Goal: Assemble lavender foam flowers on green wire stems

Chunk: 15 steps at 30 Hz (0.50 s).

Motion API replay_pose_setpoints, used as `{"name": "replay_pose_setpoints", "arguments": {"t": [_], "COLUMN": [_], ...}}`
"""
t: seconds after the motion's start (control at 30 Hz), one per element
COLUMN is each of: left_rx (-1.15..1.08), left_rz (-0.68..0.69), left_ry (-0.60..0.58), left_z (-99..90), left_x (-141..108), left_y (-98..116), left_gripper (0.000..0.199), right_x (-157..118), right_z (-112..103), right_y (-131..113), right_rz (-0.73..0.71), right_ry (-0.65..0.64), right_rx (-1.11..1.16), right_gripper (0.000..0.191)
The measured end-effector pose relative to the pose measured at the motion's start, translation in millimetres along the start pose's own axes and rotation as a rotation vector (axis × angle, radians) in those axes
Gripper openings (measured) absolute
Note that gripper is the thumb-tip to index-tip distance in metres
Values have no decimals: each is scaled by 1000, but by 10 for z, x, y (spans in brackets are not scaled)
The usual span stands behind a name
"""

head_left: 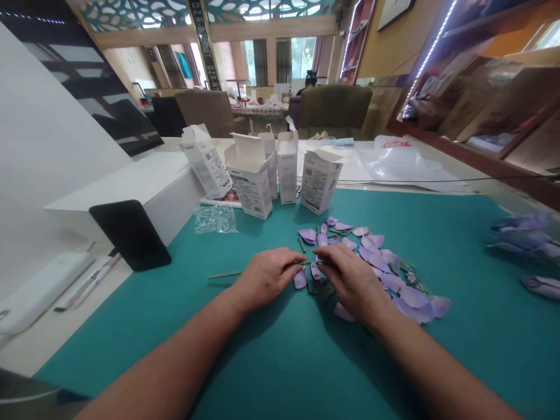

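Green stem (224, 275) is lying almost level between the two hands, just above the middle of the teal worktop (271, 367), with its bare length sticking out to the left. The left hand (266, 277) is pinching it between thumb and curled fingers, with almost no opening. The right hand (352, 277) is closing its thumb and fingertips on the stem's other end, though the fingers are hiding exactly how much they are gripping.

Just below the fingertips, a small pale piece (315, 271) is showing; whether it is joined to the stem, I cannot tell. Loose purple petals (374, 259) and green scraps are spreading beyond and to the right of the hands, and one petal (300, 279) is lying close by the left fingertips. White boxes (250, 189) are standing on the far side, a crumpled clear wrapper (215, 220) is resting nearer and to their left, and more purple flowers (522, 233) are lying at the right.

With both hands pinching so near each other, uneven pulling or twisting could be bending the thin stem too sharply or snapping it. Fingertips slipping could be sending a small part down among similar scraps, where it would be hard to pick out. The right wrist is hovering low near the petals, so a sideways sweep could be creasing or scattering them.
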<state>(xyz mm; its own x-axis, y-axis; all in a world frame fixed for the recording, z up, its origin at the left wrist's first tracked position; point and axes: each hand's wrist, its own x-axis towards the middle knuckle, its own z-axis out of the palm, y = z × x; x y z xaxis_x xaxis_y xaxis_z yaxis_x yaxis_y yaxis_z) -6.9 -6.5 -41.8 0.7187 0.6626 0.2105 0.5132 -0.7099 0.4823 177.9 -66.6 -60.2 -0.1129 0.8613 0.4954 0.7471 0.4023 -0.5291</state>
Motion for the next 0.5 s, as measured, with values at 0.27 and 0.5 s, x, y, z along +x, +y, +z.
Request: {"name": "replay_pose_setpoints", "arguments": {"t": [0.27, 0.5], "left_rx": [43, 43], "left_rz": [12, 13], "left_ry": [-1, 6], "left_z": [-6, -25], "left_x": [-18, -11], "left_y": [27, 45], "left_gripper": [25, 24], "right_x": [-2, -14], "right_z": [4, -17], "right_y": [22, 104], "right_rz": [-17, -3], "right_ry": [-4, -14], "right_rx": [-75, -117], "right_gripper": [20, 26]}}
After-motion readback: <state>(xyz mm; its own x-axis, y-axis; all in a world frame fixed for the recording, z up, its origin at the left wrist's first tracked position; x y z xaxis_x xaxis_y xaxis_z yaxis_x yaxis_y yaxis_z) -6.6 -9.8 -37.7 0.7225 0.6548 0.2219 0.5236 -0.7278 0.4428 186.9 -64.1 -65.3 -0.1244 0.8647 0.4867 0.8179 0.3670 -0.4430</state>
